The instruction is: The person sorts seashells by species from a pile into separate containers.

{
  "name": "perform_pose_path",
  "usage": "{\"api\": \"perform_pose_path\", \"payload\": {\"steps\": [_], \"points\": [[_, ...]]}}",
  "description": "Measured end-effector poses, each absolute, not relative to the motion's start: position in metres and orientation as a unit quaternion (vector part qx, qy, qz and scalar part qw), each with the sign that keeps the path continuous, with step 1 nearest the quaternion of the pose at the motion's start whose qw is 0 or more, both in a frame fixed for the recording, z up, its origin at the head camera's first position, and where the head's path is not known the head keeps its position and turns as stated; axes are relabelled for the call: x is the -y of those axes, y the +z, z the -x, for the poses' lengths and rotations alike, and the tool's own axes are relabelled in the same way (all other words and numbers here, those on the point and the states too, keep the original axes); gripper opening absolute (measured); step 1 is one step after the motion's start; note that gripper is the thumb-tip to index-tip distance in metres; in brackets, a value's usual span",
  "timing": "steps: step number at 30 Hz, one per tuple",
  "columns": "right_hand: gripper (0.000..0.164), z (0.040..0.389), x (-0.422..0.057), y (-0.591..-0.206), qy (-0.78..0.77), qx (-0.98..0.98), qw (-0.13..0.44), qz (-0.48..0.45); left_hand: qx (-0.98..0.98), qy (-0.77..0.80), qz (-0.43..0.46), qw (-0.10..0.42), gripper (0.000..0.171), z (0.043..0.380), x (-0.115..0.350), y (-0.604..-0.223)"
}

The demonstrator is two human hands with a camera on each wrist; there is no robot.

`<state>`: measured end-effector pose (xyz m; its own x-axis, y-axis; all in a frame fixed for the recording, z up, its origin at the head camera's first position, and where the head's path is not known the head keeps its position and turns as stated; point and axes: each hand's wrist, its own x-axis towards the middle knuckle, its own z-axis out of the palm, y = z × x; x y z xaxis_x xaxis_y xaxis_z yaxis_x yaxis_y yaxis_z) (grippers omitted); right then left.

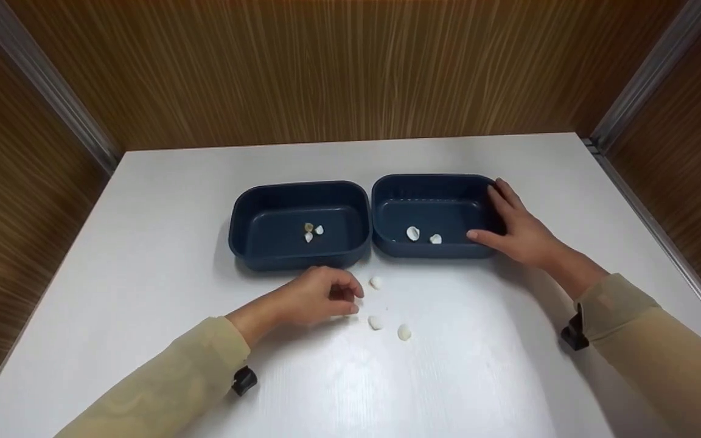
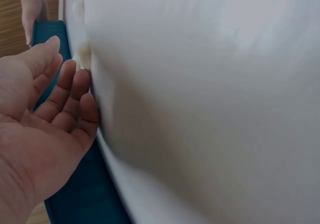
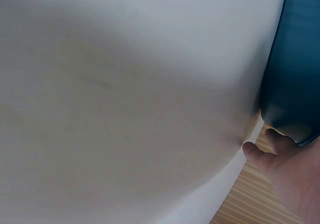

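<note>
My left hand hovers just in front of the left dark blue box, fingers loosely bent with nothing between them. Close to its fingertips, a small white shell lies on the table. Two more white shells, one nearer and one farther right, lie in front. The right hand rests at the right end of the right dark blue box, its thumb over the front rim and fingers along the side. In the right wrist view, fingertips show outside that box.
Inside the left box are a brownish piece and two small white ones. Two white shells lie in the right box. Both boxes stand side by side on a white table, with wood-grain panels around it.
</note>
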<state>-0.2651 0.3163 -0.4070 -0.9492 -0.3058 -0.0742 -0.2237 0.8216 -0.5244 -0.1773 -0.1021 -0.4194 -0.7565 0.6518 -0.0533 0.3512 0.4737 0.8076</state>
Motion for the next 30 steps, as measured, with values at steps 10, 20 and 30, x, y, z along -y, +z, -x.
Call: {"api": "perform_pose_path", "payload": {"steps": [10,20,30], "points": [[0.110,0.2643,-0.3166,-0.4079,-0.268,-0.950,0.075,0.139,-0.841,0.404,-0.303,0.196,0.023,0.1804,0.1084,-0.4259],[0.107,0.2638,-0.3151,-0.4066,-0.271,-0.949,0.080,0.136,-0.846,0.378,-0.311,0.210,0.024,0.1820,0.1097,-0.4289],[0.107,0.2638,-0.3155,-0.4077,-0.270,-0.951,0.079,0.129,-0.845,0.381,-0.313,0.207,0.018,0.1830,0.1100,-0.4302]]}}
